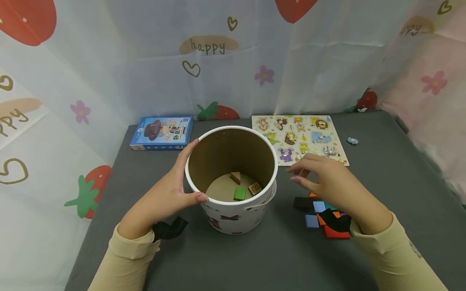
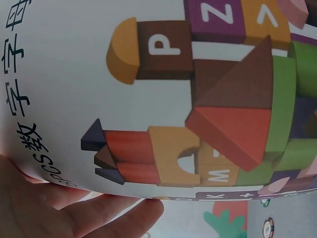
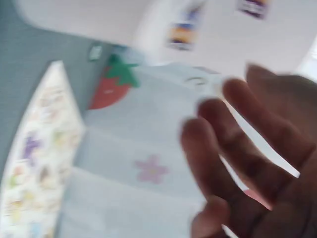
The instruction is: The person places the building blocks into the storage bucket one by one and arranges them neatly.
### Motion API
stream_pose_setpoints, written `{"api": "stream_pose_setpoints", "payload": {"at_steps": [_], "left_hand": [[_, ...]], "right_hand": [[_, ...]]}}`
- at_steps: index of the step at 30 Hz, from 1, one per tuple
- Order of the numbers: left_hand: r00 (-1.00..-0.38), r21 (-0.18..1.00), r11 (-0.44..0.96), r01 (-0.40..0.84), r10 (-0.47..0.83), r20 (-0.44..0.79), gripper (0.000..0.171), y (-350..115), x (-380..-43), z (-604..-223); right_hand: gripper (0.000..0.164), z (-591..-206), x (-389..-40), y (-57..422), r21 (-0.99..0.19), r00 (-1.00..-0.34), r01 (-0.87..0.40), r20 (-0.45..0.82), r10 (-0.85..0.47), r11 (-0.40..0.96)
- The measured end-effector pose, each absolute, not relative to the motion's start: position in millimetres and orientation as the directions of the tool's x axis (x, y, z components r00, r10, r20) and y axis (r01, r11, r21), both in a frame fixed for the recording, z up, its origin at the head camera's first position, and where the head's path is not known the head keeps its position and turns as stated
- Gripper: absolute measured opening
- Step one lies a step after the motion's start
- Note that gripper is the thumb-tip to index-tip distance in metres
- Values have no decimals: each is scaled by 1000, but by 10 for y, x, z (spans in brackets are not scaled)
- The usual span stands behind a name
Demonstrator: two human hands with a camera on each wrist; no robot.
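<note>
A white bucket point(image 1: 233, 216) with printed pictures stands upright in the middle of the table. My left hand point(image 1: 176, 184) holds its left side, thumb at the front rim and fingers spread along the outer wall; the left wrist view shows those fingers against the printed wall. Inside, on the bottom, lie a green block point(image 1: 240, 194), a brown square block point(image 1: 255, 188) and a brown triangular block point(image 1: 235, 177). To the right of the bucket, my right hand point(image 1: 322, 178) hovers with loosely bent fingers and nothing between them. Below it lie several coloured blocks point(image 1: 312, 221), partly hidden by the wrist.
Behind the bucket on the left is a blue box point(image 1: 162, 133). An animal puzzle board point(image 1: 309, 135) lies at the back right, with a small light-blue piece point(image 1: 352, 140) beyond its edge. A patterned curtain point(image 1: 218, 89) hangs along the table's far edge.
</note>
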State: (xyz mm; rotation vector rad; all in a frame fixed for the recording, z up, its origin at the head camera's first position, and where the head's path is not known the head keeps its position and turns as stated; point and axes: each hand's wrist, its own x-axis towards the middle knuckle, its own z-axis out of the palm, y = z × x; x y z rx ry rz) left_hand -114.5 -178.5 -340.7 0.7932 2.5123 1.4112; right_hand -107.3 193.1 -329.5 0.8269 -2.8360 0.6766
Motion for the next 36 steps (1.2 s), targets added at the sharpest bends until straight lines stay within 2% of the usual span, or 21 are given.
{"api": "stream_pose_setpoints", "payload": {"at_steps": [3,8,13,25,31,36], "left_hand": [[-846,831,410,375,519,125,110,-1783,-1147,-3406],[-837,839,384,385,528,142,109,-1775,-1151,-3413],[-835,842,379,385,531,143,108,-1778,-1146,-3420],[-831,831,385,401,535,153,108,-1786,-1144,-3407],[-838,831,400,387,529,136,109,-1786,-1142,-3411],[-846,828,416,376,518,124,109,-1791,-1142,-3421]], "right_hand": [[22,-3515,-1110,2010,-374,-864,-487,78,-497,789],[33,-3807,-1144,2110,-336,-843,-470,-102,-528,816],[42,-3982,-1125,2139,-316,-825,-455,-203,-528,832],[41,-4143,-1074,2067,-210,-879,-435,-112,-464,875],[36,-4111,-1087,2070,-309,-885,-415,-80,-458,856],[44,-3940,-1085,2036,-366,-875,-474,95,-475,801]]}}
